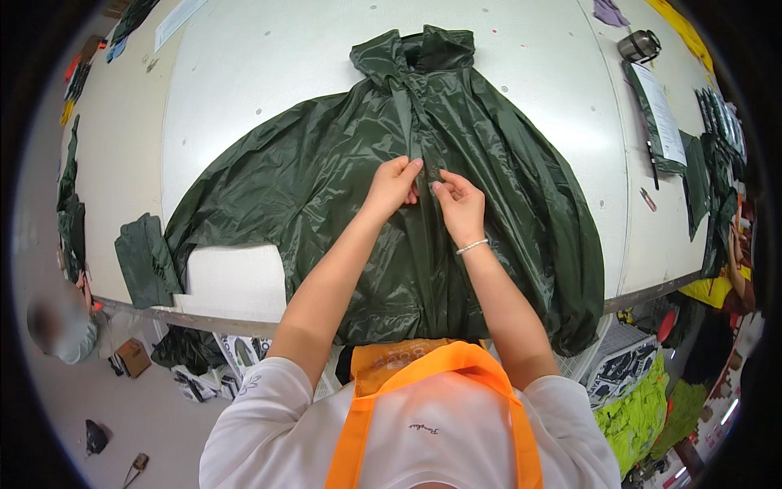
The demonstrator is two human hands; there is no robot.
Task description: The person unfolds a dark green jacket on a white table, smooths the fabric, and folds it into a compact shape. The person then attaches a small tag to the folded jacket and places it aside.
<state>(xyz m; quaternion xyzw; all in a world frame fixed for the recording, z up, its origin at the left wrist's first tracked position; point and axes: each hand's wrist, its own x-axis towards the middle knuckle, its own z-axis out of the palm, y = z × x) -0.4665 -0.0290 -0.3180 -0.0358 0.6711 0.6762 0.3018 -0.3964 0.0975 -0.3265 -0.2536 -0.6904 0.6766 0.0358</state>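
A dark green, shiny rain jacket (342, 163) lies spread on the white table, collar at the far side and hem hanging over the near edge. Both hands are at its front opening, about mid-chest. My left hand (394, 186) pinches the left edge of the front placket between thumb and fingers. Just to the right, my right hand (459, 204) has its thumb and forefinger closed on the other edge of the placket. A small gap separates the two hands. Whatever fastener may lie under the fingertips is too small to make out.
A folded dark green bundle (147, 261) lies by the left sleeve. At the right are a steel flask (639, 46), a printed sheet (658, 114) on green fabric, a dark pen-like stick (652, 165) and a small red tool (648, 199). Crates and lime-green garments (639, 411) sit below the table edge.
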